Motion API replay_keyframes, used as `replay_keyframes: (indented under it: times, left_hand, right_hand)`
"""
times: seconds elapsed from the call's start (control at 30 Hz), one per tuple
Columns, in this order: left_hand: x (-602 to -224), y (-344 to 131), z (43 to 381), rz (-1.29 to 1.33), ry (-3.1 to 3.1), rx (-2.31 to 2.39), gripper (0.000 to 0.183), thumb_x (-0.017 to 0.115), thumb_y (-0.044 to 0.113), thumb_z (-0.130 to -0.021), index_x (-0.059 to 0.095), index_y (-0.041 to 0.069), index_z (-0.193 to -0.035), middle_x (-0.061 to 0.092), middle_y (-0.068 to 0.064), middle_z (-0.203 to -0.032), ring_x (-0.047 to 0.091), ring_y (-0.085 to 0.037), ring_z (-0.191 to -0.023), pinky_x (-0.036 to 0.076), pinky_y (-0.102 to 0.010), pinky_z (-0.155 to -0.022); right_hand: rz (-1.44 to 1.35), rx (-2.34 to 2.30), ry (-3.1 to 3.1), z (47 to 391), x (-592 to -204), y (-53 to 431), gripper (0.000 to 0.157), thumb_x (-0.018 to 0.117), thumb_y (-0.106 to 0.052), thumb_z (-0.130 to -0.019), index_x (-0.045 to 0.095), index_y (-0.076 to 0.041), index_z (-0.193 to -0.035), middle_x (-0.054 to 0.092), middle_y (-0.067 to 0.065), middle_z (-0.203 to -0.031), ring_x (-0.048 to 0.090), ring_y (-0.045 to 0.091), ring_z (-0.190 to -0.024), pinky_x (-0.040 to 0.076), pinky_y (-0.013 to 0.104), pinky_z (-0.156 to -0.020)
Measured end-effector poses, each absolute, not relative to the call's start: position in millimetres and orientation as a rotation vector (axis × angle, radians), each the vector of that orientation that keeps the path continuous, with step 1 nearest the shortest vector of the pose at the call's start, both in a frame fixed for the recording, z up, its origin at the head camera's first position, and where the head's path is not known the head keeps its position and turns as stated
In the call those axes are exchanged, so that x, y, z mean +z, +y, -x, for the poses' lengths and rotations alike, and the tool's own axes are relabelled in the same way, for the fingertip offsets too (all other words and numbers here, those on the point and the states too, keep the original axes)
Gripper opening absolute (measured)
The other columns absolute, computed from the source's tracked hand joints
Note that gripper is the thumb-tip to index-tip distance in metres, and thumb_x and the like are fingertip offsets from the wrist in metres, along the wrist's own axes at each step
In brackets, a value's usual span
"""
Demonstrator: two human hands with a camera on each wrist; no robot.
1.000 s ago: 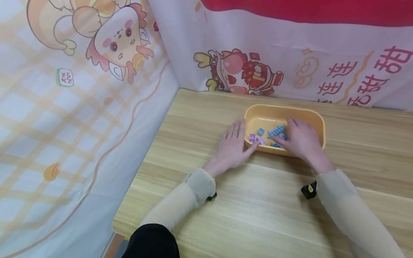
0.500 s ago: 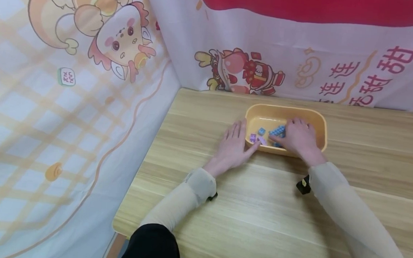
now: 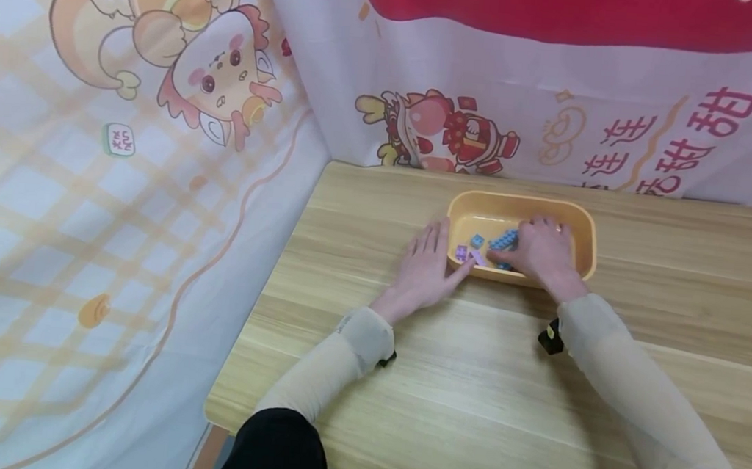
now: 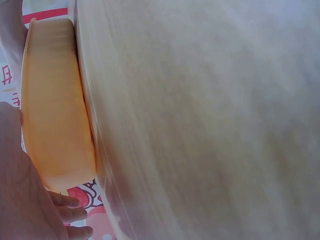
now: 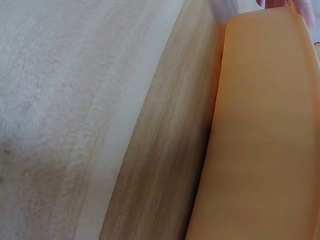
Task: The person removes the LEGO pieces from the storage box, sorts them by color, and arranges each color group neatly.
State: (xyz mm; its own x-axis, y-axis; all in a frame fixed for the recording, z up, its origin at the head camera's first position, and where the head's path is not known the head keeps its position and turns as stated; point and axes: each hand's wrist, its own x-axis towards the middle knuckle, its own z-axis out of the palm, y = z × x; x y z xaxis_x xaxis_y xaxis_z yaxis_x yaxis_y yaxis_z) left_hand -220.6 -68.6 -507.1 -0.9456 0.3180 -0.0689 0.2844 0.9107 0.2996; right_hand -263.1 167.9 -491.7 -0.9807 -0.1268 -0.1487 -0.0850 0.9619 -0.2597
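A yellow-orange plastic tray [image 3: 487, 206] stands near the table's back edge in the head view. My left hand [image 3: 418, 271] lies at its left end with straight fingers; its thumb touches the front rim. My right hand [image 3: 543, 249] reaches down into the right half of the tray, fingers bent, thumb beside the blue toy building bricks [image 3: 503, 240]. Its fingertips are hidden, so whether it pinches a brick does not show. A small blue brick [image 3: 477, 240] and purple bricks [image 3: 461, 253] lie in the left part. Both wrist views show the tray's outer wall [image 4: 52, 100].
The tray sits on a light wood-grain table [image 3: 457, 388]. Behind it hangs a printed cloth [image 3: 430, 55] with cartoon figures, and another patterned cloth [image 3: 169, 248] falls along the left side.
My right hand and forearm have shifted slightly left, and the hand sits over more of the blue bricks. The left hand stays at the tray's end.
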Motion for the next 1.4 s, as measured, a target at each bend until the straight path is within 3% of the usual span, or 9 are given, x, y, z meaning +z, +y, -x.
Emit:
replay_keyframes:
  times: [0.3, 0.6, 0.87, 1.4]
  left_hand:
    - [-508.8, -69.3, 221.1, -0.464, 2.944, 0.441, 0.102, 0.027, 0.078, -0.109, -0.011, 0.013, -0.177, 0.01, -0.018, -0.187, 0.012, -0.033, -0.175, 0.014, -0.054, -0.144]
    - [-506.1, -69.5, 221.5, -0.474, 2.944, 0.441, 0.102, 0.029, 0.077, -0.11, -0.011, 0.012, -0.177, 0.012, -0.019, -0.186, 0.015, -0.036, -0.174, 0.016, -0.054, -0.143]
    - [-506.6, -68.3, 222.3, -0.452, 2.931, 0.451, 0.102, 0.029, 0.077, -0.109, -0.011, 0.012, -0.177, 0.011, -0.018, -0.186, 0.013, -0.034, -0.174, 0.014, -0.051, -0.144]
    - [-508.3, -68.7, 222.7, -0.481, 2.939, 0.459, 0.101, 0.029, 0.077, -0.11, -0.012, 0.013, -0.177, 0.013, -0.019, -0.186, 0.015, -0.035, -0.174, 0.017, -0.052, -0.144]
  right_hand:
    - [0.21, -0.43, 2.993, 266.1, -497.4, 167.8, 0.074, 0.082, -0.064, -0.09, 0.068, 0.005, -0.11, 0.062, 0.033, -0.139, 0.052, 0.056, -0.136, 0.029, 0.08, -0.128]
    - [0.324, -0.481, 2.978, 262.4, -483.6, 174.3, 0.069, 0.083, -0.057, -0.092, 0.066, 0.003, -0.121, 0.06, 0.035, -0.148, 0.049, 0.056, -0.145, 0.028, 0.081, -0.128]
    - [0.4, -0.536, 2.943, 259.6, -471.9, 183.7, 0.09, 0.086, -0.054, -0.091, 0.055, 0.005, -0.152, 0.056, 0.034, -0.156, 0.045, 0.055, -0.15, 0.026, 0.082, -0.128]
    - [0.521, -0.68, 2.923, 248.5, -448.3, 201.8, 0.087, 0.09, -0.039, -0.09, 0.052, 0.004, -0.155, 0.052, 0.034, -0.161, 0.044, 0.056, -0.151, 0.028, 0.076, -0.131]
